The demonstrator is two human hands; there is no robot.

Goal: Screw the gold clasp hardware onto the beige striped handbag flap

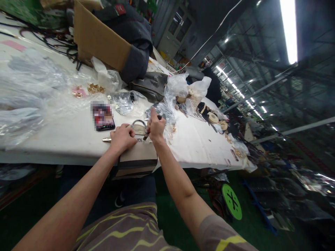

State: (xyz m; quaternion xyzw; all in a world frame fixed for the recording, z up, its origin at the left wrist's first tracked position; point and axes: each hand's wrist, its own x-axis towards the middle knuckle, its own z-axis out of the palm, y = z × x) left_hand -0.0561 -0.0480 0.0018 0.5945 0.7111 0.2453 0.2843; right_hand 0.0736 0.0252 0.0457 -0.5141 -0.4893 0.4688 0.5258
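A beige bag (138, 153) with dark edging lies at the near edge of the worktop (188, 146), directly in front of the person, its lower part jutting past the edge. A curved handle (138, 121) arches at its far side, between the two hands. The left hand (122, 137) rests at the left of the bag's top, fingers bent and bunched near a small shiny piece (139, 140); whether this grip is closed on anything I cannot tell, since the fingertips are partly hidden. The right hand (156, 125) has its grip wrapped around a dark tool (146, 137), which slants down towards the bag beside the handle; whether the tip touches is too small to make out.

A slim metallic object (106, 139) pokes out to the left of the left hand. Just beyond that hand a phone (105, 118) lies on the worktop, its screen blurred out. Farther back are a heap of gold-coloured pieces (95, 88), crumpled clear plastic (28, 83) spread over the left side, and a cardboard box (99, 43) with dark fabric (131, 28) in and over it. Below the worktop, on the right, shows a round green stool seat (232, 201)
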